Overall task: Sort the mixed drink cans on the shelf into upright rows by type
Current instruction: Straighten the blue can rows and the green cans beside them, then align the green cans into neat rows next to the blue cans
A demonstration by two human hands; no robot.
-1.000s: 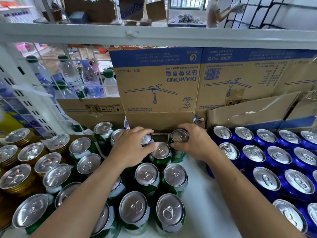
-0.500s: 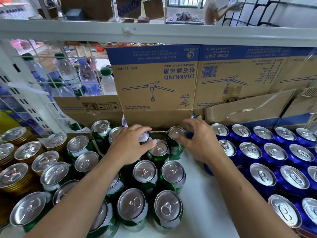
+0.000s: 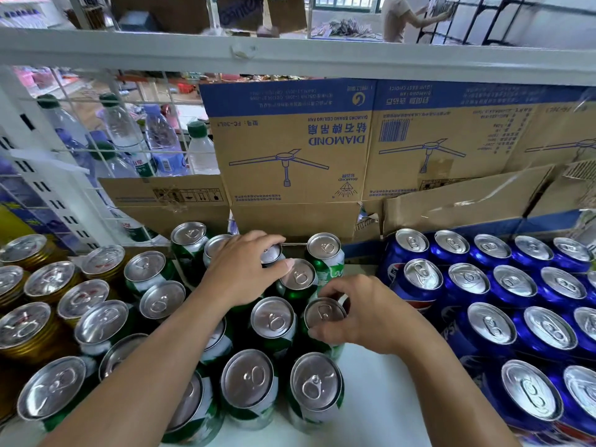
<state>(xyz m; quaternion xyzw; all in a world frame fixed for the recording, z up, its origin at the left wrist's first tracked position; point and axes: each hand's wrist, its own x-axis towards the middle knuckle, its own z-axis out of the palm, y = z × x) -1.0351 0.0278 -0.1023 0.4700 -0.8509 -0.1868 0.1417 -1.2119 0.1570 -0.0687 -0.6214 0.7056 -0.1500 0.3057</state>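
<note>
On the shelf (image 3: 371,398), the right hand (image 3: 371,314) gripped the rim of a front green can (image 3: 324,312), fingers curled; the left hand (image 3: 245,269) curled over a back green can (image 3: 270,253). Gold cans (image 3: 29,327) stood left, blue cans (image 3: 490,327) right, cardboard box (image 3: 290,156) behind.

We see the green cans (image 3: 325,269) carrying white swirls on their sides, under plain silver lids. The gold cans (image 3: 29,346) are a ribbed brassy yellow, silver-topped as well. The blue cans (image 3: 483,253) are a deep glossy blue, and some show a red, white and blue emblem. The cardboard box (image 3: 290,175) is tan with a blue band, blue lettering and a blue line drawing of a ceiling fan. The water bottles (image 3: 125,130) are clear with dark green caps. The shelf (image 3: 387,398) is white.
</note>
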